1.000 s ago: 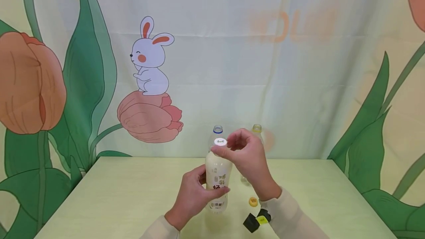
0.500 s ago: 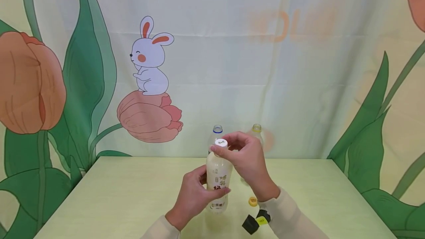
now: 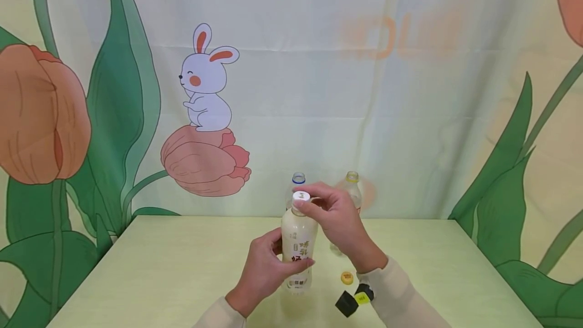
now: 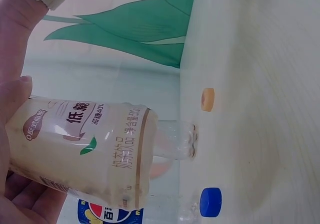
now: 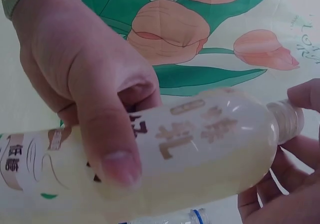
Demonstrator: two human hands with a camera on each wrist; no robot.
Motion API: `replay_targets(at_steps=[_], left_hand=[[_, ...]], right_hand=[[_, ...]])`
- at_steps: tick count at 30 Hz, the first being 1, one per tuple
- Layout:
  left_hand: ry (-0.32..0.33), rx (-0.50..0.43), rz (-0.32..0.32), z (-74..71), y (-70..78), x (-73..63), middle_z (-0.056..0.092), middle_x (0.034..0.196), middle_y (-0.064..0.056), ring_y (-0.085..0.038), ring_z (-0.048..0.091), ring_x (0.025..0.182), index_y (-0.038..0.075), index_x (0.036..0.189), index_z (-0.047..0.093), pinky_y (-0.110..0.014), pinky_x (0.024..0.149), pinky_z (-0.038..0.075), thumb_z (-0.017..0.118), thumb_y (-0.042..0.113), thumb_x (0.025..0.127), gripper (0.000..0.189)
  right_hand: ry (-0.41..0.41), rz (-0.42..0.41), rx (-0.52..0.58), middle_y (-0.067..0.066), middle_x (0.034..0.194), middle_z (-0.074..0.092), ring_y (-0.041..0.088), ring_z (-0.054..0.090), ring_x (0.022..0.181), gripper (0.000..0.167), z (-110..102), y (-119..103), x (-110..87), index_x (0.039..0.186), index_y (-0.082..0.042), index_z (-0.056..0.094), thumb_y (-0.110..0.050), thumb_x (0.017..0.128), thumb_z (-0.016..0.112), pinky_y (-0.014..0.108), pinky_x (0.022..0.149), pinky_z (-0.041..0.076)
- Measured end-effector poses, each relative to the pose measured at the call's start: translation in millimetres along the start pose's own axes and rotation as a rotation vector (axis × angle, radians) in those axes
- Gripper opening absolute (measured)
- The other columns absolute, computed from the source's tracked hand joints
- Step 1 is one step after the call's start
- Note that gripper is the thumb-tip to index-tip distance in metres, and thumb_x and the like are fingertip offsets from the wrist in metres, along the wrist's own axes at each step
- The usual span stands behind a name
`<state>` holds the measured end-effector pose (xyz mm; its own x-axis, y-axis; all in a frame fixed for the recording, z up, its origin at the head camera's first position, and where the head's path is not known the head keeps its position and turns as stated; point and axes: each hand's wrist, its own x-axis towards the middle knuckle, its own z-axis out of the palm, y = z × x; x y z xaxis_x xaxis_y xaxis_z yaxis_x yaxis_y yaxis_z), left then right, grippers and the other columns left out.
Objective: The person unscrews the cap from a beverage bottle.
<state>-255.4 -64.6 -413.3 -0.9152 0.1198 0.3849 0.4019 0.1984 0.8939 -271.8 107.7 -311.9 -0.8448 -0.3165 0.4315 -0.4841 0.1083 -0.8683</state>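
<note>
My left hand (image 3: 271, 270) grips a plastic bottle of pale milk tea (image 3: 298, 239) around its lower half, thumb across the label. The bottle is upright, its base held above the table in the left wrist view. At its top my right hand (image 3: 334, 211) pinches the white cap (image 3: 301, 196), thumb on the near side and fingers behind. In the right wrist view the ridged bottle neck (image 5: 287, 121) shows beside the right fingers. That view also has my left thumb (image 5: 117, 164) lying over the label.
Behind stand two uncapped clear bottles, one with a blue neck ring (image 3: 298, 178), the other with a yellow ring (image 3: 352, 177). A yellow-orange cap (image 3: 347, 278) and black blocks with a yellow-green tag (image 3: 362, 298) sit by my right sleeve. A blue cap (image 4: 211, 202) lies farther back.
The printing on the white cap has turned, and my right thumb and fingers have shifted around it. The bottle has moved only slightly; my left hand keeps its grip.
</note>
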Motion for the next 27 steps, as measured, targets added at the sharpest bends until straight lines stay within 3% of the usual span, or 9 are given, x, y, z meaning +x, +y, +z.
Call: replay_targets(at_steps=[8,12,15,18,21,27], left_hand=[[-0.007,-0.008,-0.006,-1.2,1.1,0.2,0.076,0.107,0.004,-0.013,0.073,0.094,0.021,0.115,0.071,-0.033,0.087,0.062,0.095,0.027,0.071,0.051],[-0.002,-0.009,0.0,-1.7,1.4,0.0,0.076,0.106,0.005,-0.013,0.074,0.093,0.022,0.114,0.071,-0.03,0.086,0.062,0.096,0.028,0.071,0.05],[-0.004,-0.011,-0.001,-1.9,1.4,0.1,0.076,0.106,0.005,-0.013,0.073,0.094,0.022,0.114,0.071,-0.03,0.087,0.061,0.095,0.029,0.071,0.05],[-0.008,-0.004,-0.008,-1.6,0.5,0.7,0.076,0.107,0.005,-0.013,0.073,0.095,0.022,0.114,0.071,-0.031,0.088,0.061,0.095,0.032,0.072,0.049],[-0.011,0.006,-0.011,-0.9,-0.7,0.9,0.076,0.108,0.005,-0.014,0.073,0.096,0.023,0.115,0.071,-0.033,0.088,0.061,0.094,0.034,0.073,0.05],[-0.01,0.011,-0.003,0.3,-1.3,0.2,0.075,0.107,0.006,-0.014,0.073,0.095,0.024,0.114,0.071,-0.035,0.087,0.062,0.094,0.034,0.072,0.049]], right_hand=[[-0.132,-0.056,0.029,0.017,0.137,0.061,0.024,0.06,0.127,0.036,-1,6,2.9,0.139,-0.01,0.064,-0.017,0.106,0.052,0.046,0.111,0.045],[-0.136,-0.054,0.043,0.018,0.138,0.059,0.029,0.059,0.127,0.042,0,6,3.2,0.147,-0.011,0.055,-0.018,0.105,0.053,0.044,0.108,0.048],[-0.05,-0.042,0.036,0.014,0.13,0.063,0.026,0.06,0.118,0.047,2,5,3.0,0.142,-0.01,0.057,-0.021,0.098,0.067,0.041,0.1,0.052],[0.094,-0.014,0.016,0.009,0.115,0.068,0.024,0.063,0.104,0.044,5,3,1.6,0.124,-0.011,0.065,-0.023,0.086,0.083,0.039,0.092,0.055],[0.197,0.017,0.01,0.007,0.102,0.071,0.025,0.066,0.094,0.04,8,-1,-0.5,0.108,-0.012,0.068,-0.021,0.077,0.091,0.035,0.085,0.057],[0.246,0.046,0.003,0.008,0.092,0.073,0.026,0.067,0.084,0.034,9,-5,-1.0,0.097,-0.012,0.073,-0.023,0.073,0.094,0.031,0.075,0.057]])
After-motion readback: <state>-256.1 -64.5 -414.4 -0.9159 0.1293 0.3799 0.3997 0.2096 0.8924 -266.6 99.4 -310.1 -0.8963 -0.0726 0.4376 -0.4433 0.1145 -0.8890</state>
